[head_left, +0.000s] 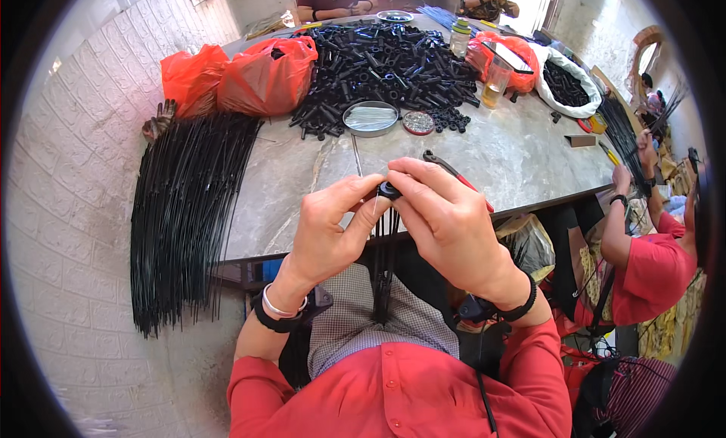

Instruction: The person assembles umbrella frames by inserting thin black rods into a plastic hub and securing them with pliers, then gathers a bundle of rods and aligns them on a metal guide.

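Just past the near table edge, both my hands meet at a small round black plastic piece [389, 190]. My right hand [446, 211] is closed on it, fingertips over its right side. My left hand [330, 219] pinches at its left side, a thin silver wire [376, 205] showing at the thumb. Below the piece hang several thin black rods [384, 264], bunched together down to my lap. My fingers partly hide how the wire and rods meet the piece. Red-handled pliers [451, 173] lie on the table beyond my right hand.
A stone-patterned table [302, 162] carries a heap of black tubes [393, 64], a dish of silver wires [370, 118], a round tin [418, 122] and red bags [268, 75]. Long black rods [189, 211] overhang its left edge. A person in red [650, 272] works at the right.
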`<state>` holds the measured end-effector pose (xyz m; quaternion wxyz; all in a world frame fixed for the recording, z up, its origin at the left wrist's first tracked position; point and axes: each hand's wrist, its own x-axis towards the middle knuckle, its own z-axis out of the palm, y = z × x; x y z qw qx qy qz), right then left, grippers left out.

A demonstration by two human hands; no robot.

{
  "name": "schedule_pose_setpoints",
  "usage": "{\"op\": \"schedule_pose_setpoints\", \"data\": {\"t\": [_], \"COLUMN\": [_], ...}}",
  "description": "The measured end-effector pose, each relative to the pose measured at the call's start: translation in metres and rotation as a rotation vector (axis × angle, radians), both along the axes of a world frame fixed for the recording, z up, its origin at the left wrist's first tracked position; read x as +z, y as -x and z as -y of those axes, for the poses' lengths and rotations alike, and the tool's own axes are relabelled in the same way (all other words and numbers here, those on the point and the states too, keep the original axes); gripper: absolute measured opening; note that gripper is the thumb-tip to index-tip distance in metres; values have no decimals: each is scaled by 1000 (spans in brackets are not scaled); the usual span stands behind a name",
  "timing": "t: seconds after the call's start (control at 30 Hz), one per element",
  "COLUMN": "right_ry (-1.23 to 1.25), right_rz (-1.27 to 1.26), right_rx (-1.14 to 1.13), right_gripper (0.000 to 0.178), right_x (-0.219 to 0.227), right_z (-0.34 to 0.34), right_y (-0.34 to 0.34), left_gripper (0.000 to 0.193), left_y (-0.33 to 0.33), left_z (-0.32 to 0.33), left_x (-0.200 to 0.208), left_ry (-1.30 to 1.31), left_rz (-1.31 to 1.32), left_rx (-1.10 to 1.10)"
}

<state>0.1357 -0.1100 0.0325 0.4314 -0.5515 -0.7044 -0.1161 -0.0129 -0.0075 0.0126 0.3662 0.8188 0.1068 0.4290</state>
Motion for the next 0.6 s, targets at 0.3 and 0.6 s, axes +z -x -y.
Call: {"op": "schedule_pose_setpoints", "data": {"t": [0.3,0.6], "right_ry": [-83,-43], "right_rz": [87,-98], "right_rx": [-112,-68], "right_gripper": [36,31], "right_x": [-8,-9], "right_z": [-2,-4], "right_y": [6,16], "left_gripper": [31,24], "left_y": [-3,4], "left_z": [6,5], "left_x": [1,-1], "left_ry": [-19,287], "left_rz": [37,17], "left_rx": [-33,-38]}}
